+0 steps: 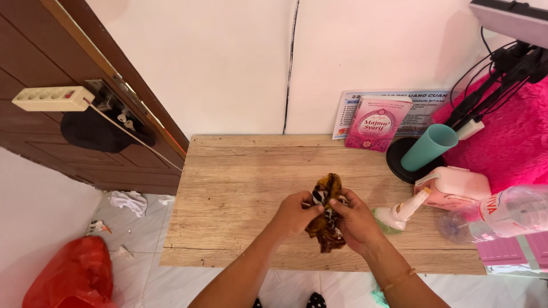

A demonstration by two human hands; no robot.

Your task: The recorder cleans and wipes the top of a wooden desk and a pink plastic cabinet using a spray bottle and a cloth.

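Left hand and right hand both gripping patterned cloth (brown, crumpled), above wooden table

A home room; low wooden table, brown door, pink fluffy blanket

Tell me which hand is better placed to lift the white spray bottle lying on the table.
Right. The right hand grips the patterned cloth directly beside the spray bottle; the left hand sits on the cloth's far side.
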